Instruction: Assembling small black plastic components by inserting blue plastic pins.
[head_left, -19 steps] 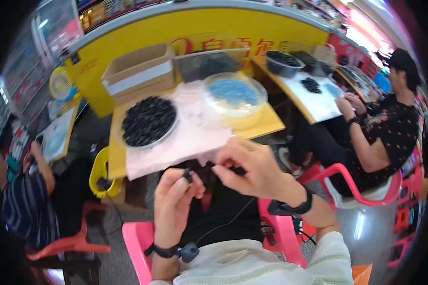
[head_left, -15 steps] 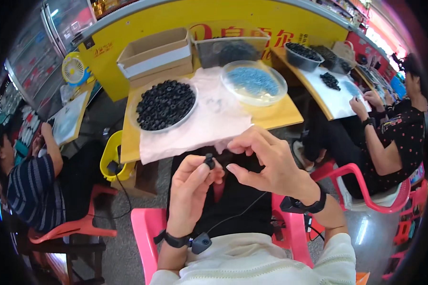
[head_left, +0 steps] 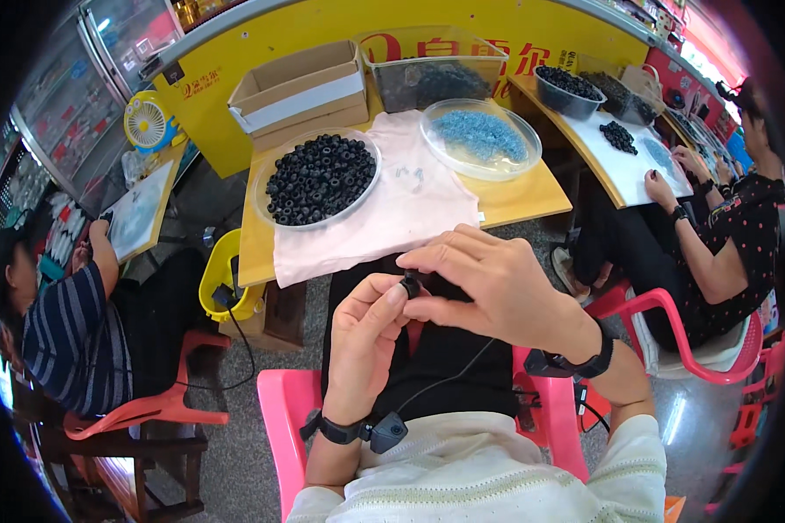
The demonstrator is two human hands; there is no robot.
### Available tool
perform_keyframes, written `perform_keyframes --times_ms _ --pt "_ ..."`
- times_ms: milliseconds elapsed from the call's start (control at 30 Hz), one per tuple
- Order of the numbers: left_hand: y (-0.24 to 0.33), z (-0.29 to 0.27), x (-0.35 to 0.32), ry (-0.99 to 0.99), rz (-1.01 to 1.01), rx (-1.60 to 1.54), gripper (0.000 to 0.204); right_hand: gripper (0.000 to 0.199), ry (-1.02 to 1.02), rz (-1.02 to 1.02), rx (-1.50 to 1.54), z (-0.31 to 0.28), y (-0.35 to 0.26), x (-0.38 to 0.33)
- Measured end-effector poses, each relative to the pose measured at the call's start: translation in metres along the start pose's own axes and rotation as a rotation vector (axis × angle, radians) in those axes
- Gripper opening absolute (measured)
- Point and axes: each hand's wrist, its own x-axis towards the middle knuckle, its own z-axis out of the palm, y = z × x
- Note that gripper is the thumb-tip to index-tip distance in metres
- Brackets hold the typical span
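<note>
A small black rubbery-looking piece (head_left: 411, 284) is pinched between the thumb and fingers of my left hand (head_left: 362, 336), above my lap. My right hand (head_left: 506, 283) comes in from the right, its thumb and forefinger bent around the same piece, one below and one above. Its other fingertips are partly hidden. Just beyond my hands, a round clear tray (head_left: 262, 209) is heaped with black ring-like pieces (head_left: 323, 179). A second round tray (head_left: 494, 172) holds many small bluish, thin pieces (head_left: 480, 135). Both trays stand on a pink cloth (head_left: 401, 209) over a wooden table.
An open cardboard box (head_left: 301, 91) and a clear bin (head_left: 436, 78) of dark pieces line the table's back. A yellow bucket (head_left: 222, 279) stands left. People work at side tables left (head_left: 78, 331) and right (head_left: 715, 244). My pink chair (head_left: 288, 410) has arms on both sides.
My right hand has moved left, bringing its thumb and forefinger to the black piece in my left hand. The whole view has shifted slightly.
</note>
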Motion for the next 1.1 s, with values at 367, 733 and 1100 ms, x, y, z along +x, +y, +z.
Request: perform_keyframes --times_ms 367,733,1100 --pt "0.001 -0.007 0.001 -0.071 0.042 0.011 0.016 0.026 -0.125 0.328 0.528 -0.004 0.014 0.003" --pt "-0.001 -0.004 0.024 -0.041 -0.116 0.08 0.012 0.024 -0.119 0.073 0.28 0.006 0.038 0.004" --pt "-0.003 0.004 0.052 0.111 -0.05 0.348 0.016 0.022 -0.118 0.185 0.216 0.021 0.068 0.007"
